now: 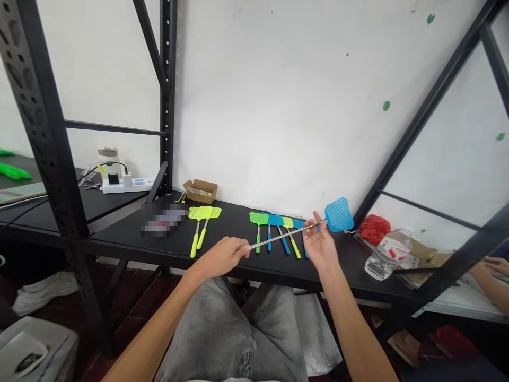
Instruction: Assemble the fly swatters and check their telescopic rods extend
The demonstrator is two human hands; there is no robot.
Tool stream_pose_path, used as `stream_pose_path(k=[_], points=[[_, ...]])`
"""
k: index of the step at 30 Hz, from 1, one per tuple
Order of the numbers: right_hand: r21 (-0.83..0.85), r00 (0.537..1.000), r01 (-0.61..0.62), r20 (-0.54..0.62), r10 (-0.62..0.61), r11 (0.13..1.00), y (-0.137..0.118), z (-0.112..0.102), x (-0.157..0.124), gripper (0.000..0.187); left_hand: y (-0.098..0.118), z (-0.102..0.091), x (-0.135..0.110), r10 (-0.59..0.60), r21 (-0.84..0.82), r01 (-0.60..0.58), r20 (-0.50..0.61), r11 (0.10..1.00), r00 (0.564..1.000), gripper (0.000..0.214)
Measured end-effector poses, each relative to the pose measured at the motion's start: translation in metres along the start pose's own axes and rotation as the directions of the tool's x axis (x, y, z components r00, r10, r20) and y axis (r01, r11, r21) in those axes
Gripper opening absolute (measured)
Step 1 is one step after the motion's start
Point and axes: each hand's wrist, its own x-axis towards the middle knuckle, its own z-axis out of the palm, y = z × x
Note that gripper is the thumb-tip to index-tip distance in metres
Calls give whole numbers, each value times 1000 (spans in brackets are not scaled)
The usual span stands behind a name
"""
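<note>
My left hand [225, 255] is closed around the handle end of a blue fly swatter [339, 214] with an extended metal rod. My right hand [319, 243] pinches the rod near the blue mesh head, other fingers spread. The swatter is held above a black shelf [131, 241]. Below it several green and blue swatters [278, 227] lie in a row on the shelf. Two yellow-green swatters [202, 223] lie further left.
A small cardboard box [201, 190] sits at the back by the wall. A plastic water bottle [387, 254] and a red bag [374, 228] lie at the right. A power strip [126, 184] sits left. Another person's hand [497, 264] shows far right. Black rack posts frame both sides.
</note>
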Motion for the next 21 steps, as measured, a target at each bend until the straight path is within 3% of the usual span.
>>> stream_pose_path(k=[4,9,14,17,21], points=[[-203,987,-96,104,119,974,28,10,-18,32,6,1,1,9,0,-9,-34,1000,999,40],[-274,998,-38,44,52,961,36,19,-20,29,11,2,1,30,25,-29,-46,999,998,43],[-240,995,-28,-95,5,970,23,18,-1,23,8,-3,-1,39,83,-34,-64,996,997,43],[-215,966,1,-252,-56,977,3,7,17,16,0,-15,-6,34,88,-31,-31,996,999,42],[-187,935,47,-337,-109,981,-26,-9,36,8,-11,-33,-12,20,38,-22,43,999,999,42]])
